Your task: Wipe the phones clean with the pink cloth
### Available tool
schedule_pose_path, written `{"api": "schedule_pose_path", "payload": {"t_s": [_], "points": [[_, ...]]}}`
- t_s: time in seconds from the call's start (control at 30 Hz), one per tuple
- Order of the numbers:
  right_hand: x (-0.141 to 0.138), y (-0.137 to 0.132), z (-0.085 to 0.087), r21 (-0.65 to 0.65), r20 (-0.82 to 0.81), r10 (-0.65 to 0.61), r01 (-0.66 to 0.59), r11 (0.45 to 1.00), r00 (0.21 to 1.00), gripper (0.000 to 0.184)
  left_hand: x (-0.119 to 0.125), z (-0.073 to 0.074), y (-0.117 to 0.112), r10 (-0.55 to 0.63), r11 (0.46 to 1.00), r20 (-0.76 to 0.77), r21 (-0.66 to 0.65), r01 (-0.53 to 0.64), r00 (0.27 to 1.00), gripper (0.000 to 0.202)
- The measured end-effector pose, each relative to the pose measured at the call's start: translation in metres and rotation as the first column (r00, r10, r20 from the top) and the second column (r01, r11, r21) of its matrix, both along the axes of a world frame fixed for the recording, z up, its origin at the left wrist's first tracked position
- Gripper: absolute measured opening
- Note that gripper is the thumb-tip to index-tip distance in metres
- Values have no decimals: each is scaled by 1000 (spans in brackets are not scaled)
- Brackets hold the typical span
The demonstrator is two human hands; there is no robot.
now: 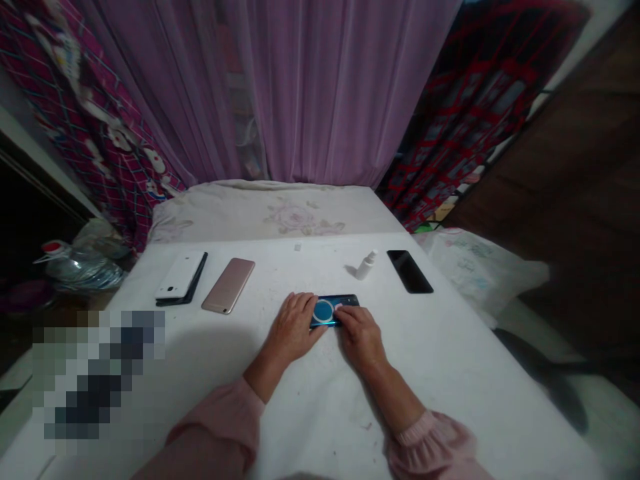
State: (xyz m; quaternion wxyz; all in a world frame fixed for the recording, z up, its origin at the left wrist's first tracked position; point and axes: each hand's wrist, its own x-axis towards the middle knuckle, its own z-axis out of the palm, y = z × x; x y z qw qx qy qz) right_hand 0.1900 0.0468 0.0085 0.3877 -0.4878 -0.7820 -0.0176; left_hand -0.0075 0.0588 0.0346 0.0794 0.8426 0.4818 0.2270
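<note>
A blue smartphone [345,301] lies sideways on the white cloth, its back facing up, with a pale ring [316,311] on that back. My left hand [294,328] grips the phone's left end, fingers along the far edge and thumb at the near edge. Over the phone's right part, the fingers of my right hand [362,337] are pinched together and press down near the ring. A small pale pinkish bit shows at these fingertips; whether it is a held piece or a fingertip is unclear.
Left of my hands lie a rose-gold phone [229,285] and a white phone [179,276] stacked on a dark one. A small white spray bottle [367,265] and a black phone [410,271] sit at the right. A blurred-out patch [100,373] covers the table's left front.
</note>
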Motion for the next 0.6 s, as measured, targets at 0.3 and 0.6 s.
{"api": "schedule_pose_path", "payload": {"t_s": [0.3,0.6], "points": [[12,18,-8,35,-21,-233,234,972,972,34,-1,-15,-4,17,999,41,33,-18,999,56],[-6,17,-6,-37,12,-98,99,994,995,40,-12,-25,-6,-15,999,-4,47,15,1000,60]]}}
